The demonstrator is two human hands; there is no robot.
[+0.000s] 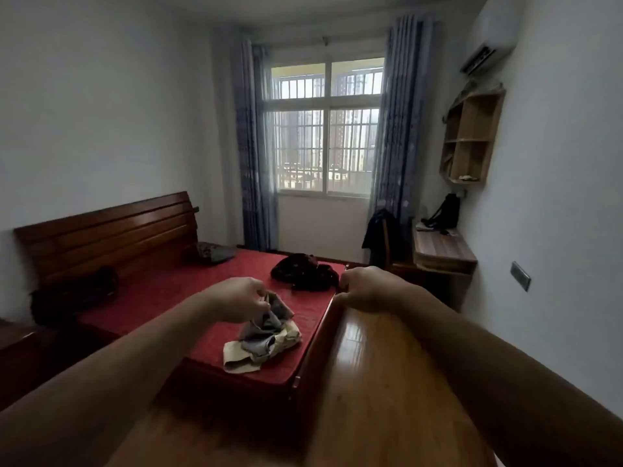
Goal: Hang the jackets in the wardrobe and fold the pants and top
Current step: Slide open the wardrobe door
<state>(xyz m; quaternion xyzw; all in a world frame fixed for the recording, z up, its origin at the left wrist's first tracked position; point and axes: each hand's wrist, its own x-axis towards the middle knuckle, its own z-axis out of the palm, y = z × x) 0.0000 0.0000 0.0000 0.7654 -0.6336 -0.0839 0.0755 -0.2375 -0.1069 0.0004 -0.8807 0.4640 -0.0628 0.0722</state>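
Bed [161, 291]: red cover, dark wooden frame, and a slatted wooden headboard [111, 230] against the left wall.
Left hand [236, 299]: over the near corner of the bed, with thumb and fingertips pinching the top of a grey garment [269, 318] and lifting it partly off the cover.
Grey garment: its lower folds rest on a crumpled beige garment [249, 355] that lies flat on the bed's near corner.
Right hand [364, 289]: above the bed's right edge, with fingers curled in, thumb against forefinger, and nothing visible in them.
Dark patterned garment [303, 269]: bunched on the bed's far right part, just beyond the right hand.
Dark bundle [74, 294]: on the bed below the headboard; too dim to identify.
Grey cushion-like item [215, 252]: at the bed's far end, beside the headboard.
Window [327, 129]: barred, on the wall beyond the bed, with blue curtains [253, 146] on both sides.
Chair [387, 244]: right of the bed's far corner, with a dark jacket [372, 230] draped over its back.
Desk [441, 251]: right of the bed against the wall, carrying a black bag [445, 212].
Wall shelf [472, 136]: wooden, above the desk.
Air conditioner [492, 35]: above the shelf.
Floor [381, 382]: glossy wooden boards along the bed's right side.
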